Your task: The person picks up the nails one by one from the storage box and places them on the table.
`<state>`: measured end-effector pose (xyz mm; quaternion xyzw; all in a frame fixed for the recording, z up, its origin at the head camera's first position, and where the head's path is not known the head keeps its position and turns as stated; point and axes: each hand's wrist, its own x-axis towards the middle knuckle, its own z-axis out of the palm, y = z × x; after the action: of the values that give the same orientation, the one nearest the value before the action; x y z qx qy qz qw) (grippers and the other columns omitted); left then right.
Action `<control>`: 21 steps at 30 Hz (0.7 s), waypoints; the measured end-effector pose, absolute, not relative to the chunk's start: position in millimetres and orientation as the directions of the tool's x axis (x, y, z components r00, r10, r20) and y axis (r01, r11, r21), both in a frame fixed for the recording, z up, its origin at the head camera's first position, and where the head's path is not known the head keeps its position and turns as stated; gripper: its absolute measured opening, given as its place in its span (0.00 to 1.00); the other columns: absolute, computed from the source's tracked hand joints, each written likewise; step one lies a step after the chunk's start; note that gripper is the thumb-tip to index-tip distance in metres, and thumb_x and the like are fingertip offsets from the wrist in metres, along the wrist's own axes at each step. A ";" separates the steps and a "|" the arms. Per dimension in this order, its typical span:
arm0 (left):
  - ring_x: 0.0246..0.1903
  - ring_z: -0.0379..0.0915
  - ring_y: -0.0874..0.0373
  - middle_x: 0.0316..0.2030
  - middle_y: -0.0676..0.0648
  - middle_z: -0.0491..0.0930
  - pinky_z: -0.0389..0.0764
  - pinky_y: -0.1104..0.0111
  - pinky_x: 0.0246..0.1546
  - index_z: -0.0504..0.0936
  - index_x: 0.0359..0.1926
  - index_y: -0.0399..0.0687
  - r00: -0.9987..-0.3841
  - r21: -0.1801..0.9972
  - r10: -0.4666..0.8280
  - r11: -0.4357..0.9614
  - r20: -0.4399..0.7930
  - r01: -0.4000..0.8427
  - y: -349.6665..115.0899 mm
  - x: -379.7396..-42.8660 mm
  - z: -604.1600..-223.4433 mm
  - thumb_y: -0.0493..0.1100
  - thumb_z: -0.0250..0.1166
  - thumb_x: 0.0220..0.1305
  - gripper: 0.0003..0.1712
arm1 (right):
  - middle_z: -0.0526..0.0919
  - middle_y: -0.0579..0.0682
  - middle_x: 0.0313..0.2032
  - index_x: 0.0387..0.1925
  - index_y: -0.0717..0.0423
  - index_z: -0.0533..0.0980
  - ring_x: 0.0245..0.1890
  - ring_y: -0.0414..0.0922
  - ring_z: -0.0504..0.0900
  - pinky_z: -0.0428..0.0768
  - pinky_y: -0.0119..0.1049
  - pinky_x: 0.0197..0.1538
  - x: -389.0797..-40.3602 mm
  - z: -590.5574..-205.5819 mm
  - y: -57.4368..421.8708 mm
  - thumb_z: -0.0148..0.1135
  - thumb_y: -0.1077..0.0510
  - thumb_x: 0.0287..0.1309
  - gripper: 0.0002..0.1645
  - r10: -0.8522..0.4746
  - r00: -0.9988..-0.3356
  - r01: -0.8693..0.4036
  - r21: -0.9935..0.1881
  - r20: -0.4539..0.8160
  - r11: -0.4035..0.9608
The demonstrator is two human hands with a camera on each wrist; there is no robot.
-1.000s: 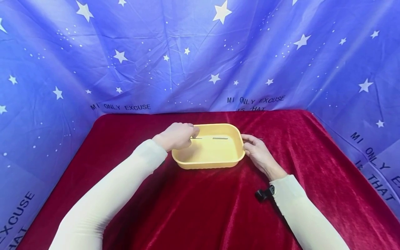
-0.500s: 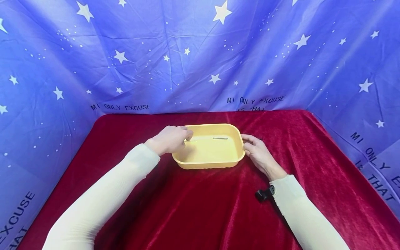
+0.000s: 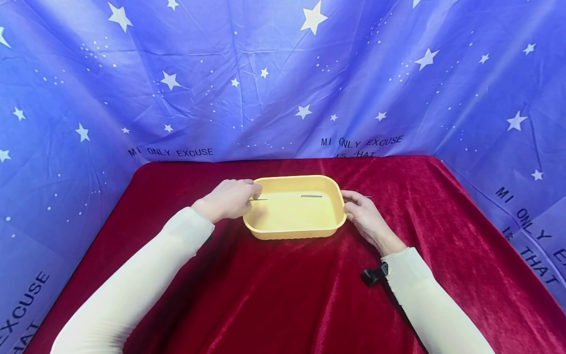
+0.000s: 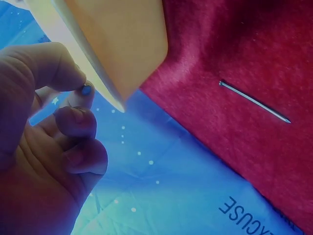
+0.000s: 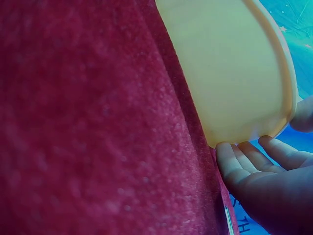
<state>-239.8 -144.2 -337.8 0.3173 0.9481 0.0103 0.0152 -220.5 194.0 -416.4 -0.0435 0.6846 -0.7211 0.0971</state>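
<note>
My left hand (image 3: 233,199) is at the left rim of a yellow plastic tray (image 3: 294,236). Its thumb and index finger pinch a thin nail (image 3: 262,199), whose shaft points right over the tray; the round head shows end-on in the left wrist view. Another metal nail (image 3: 311,196) lies inside the tray toward its back. At the tray's right end my right hand (image 3: 364,214) touches the outer wall with its fingertips, the thumb near the rim. A loose nail (image 4: 254,102) lies on the red cloth in the left wrist view; the left hand hides that spot from the head view.
Red velvet cloth (image 3: 283,295) covers the table. A thin metal piece (image 3: 369,197) lies on it just beyond the right hand, partly hidden. Blue star-printed curtains (image 3: 265,98) hang behind and at both sides. A black strap device (image 3: 375,274) sits at the right wrist.
My left hand has drawn back leftward from over the tray to its left rim, carrying the pinched nail. The right hand, the tray and the nail inside it have stayed put.
</note>
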 end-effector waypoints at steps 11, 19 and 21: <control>0.21 0.68 0.53 0.26 0.52 0.70 0.70 0.62 0.21 0.74 0.30 0.51 -0.792 0.015 0.607 0.793 0.063 0.609 -163.1 -236.3 -341.9 0.32 0.58 0.48 0.09 | 0.67 0.70 0.57 0.64 0.74 0.58 0.40 0.43 0.76 0.76 0.28 0.42 -220.2 -416.4 193.9 0.42 0.72 0.52 0.34 -0.200 -0.977 0.078 -0.996 -0.068 -0.045; 0.22 0.68 0.54 0.27 0.54 0.71 0.71 0.63 0.23 0.74 0.29 0.53 -0.812 0.052 0.579 0.811 0.073 0.583 -176.6 -233.1 -342.7 0.31 0.56 0.47 0.11 | 0.66 0.70 0.58 0.64 0.74 0.58 0.41 0.44 0.76 0.76 0.28 0.42 -220.3 -416.4 194.1 0.42 0.72 0.53 0.34 -0.196 -0.978 0.082 -0.996 -0.073 -0.039; 0.22 0.67 0.55 0.27 0.54 0.70 0.70 0.63 0.23 0.74 0.28 0.53 -0.814 0.061 0.575 0.812 0.084 0.580 -179.8 -232.3 -342.1 0.31 0.57 0.47 0.11 | 0.66 0.70 0.58 0.64 0.73 0.58 0.42 0.44 0.76 0.76 0.28 0.43 -220.3 -416.4 194.1 0.42 0.72 0.53 0.34 -0.196 -0.978 0.083 -0.996 -0.074 -0.040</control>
<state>-232.3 -179.8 -342.1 0.3034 0.9515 0.0418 -0.0309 -220.3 194.1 -416.4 -0.0412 0.6861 -0.7198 0.0972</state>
